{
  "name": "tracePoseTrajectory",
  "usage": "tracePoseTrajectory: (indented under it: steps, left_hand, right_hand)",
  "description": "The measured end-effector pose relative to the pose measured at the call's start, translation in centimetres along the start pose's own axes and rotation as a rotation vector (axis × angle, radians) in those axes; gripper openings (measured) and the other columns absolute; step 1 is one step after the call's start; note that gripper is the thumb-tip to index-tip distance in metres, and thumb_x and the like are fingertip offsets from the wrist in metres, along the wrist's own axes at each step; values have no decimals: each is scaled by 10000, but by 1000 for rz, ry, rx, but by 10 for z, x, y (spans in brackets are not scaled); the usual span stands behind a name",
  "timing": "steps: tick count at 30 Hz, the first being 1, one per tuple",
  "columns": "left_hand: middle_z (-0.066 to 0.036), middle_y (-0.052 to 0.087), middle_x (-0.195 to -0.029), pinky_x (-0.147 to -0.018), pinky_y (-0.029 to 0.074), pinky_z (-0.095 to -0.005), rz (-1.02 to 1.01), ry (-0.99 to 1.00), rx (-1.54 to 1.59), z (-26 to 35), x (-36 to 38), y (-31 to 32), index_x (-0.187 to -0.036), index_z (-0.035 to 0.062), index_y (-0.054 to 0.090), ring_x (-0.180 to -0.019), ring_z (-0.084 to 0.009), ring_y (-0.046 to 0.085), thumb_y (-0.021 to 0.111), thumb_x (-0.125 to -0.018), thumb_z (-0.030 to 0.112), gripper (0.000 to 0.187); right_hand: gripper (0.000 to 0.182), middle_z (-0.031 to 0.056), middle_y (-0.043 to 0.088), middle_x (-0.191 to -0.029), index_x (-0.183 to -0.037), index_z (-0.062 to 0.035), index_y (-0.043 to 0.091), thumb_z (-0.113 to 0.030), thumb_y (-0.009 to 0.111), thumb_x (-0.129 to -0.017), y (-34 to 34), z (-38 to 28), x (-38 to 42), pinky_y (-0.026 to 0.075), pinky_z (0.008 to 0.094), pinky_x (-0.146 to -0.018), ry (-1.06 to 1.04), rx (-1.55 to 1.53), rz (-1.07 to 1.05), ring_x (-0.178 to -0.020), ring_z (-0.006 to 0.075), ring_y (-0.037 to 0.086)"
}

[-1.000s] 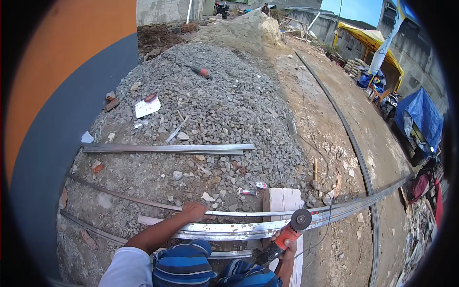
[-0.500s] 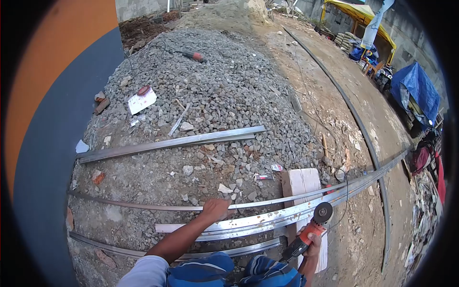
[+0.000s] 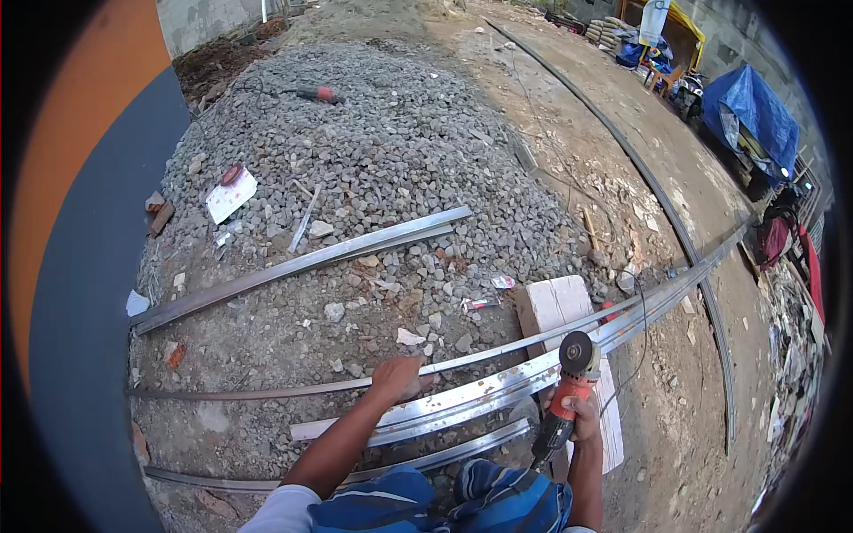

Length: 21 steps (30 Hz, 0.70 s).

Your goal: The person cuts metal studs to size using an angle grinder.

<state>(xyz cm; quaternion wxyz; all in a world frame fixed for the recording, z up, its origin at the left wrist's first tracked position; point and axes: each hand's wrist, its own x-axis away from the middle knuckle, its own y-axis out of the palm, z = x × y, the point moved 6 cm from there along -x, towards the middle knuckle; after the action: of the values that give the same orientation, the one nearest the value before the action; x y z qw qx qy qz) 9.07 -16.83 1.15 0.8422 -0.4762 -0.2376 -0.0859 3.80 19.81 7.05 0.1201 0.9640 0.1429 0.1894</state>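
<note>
My right hand [image 3: 582, 417] is wrapped round the body of a red and black angle grinder [image 3: 574, 391]. The grinder points upward, its dark disc [image 3: 578, 352] in front of the metal strips. My left hand [image 3: 397, 379] is closed on a long thin metal channel [image 3: 498, 354], which runs across the ground. Just below it lie wider silvery metal channels [image 3: 471, 404], spattered with brown marks. A pale block [image 3: 558, 302] supports the strips near the grinder. Closer to my knees lies another metal channel [image 3: 480, 446].
Two metal channels [image 3: 355, 251] lie on the gravel pile [image 3: 400, 133]. Farther up is a second red-tipped power tool [image 3: 322, 94]. A disc [image 3: 231, 174] rests on white paper [image 3: 233, 197]. A wall [image 3: 98, 266] borders the left; a blue tarp [image 3: 755, 111] covers something at right.
The view has shifted, so the background sits lower and farther right in my sight. My right hand has turned the grinder more upright. My left hand stays on the thin channel.
</note>
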Motion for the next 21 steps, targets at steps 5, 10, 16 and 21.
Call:
tracePoseTrajectory:
  steps: [5,10,16,21]
  left_hand:
    - [-234,724,-1119,-883,542,-534,-31,-20,-42,2,2,-1,-1320,133,637,-1073,-400,692,625,-881,682,703]
    - [-205,729,-1105,-931,523,-542,-39,-14,-53,13,8,-10,-1235,137,664,-1080,-416,685,592,-928,649,602]
    - [-199,676,-1253,-978,511,-436,147,210,672,-26,-9,0,-1560,58,342,-1158,-298,661,583,-1009,557,782]
    - [-135,726,-1003,-870,528,-386,448,105,553,9,1,-200,-1574,48,343,-906,-231,702,668,-940,245,739]
  right_hand:
    - [558,185,697,-884,-1159,65,567,-128,737,-663,18,-7,-9,637,402,-668,-3,-110,13,-757,282,736]
    - [612,193,703,-872,-1208,67,536,-141,725,-665,-1,17,-20,640,409,-696,20,-103,-36,-739,298,734]
    - [594,192,693,-873,-1194,72,537,-156,719,-676,9,13,-25,636,414,-705,-3,-127,-44,-754,301,732]
    - [653,179,686,-889,-1268,54,484,-191,727,-714,-10,27,-12,642,410,-695,-2,-249,-54,-752,298,729]
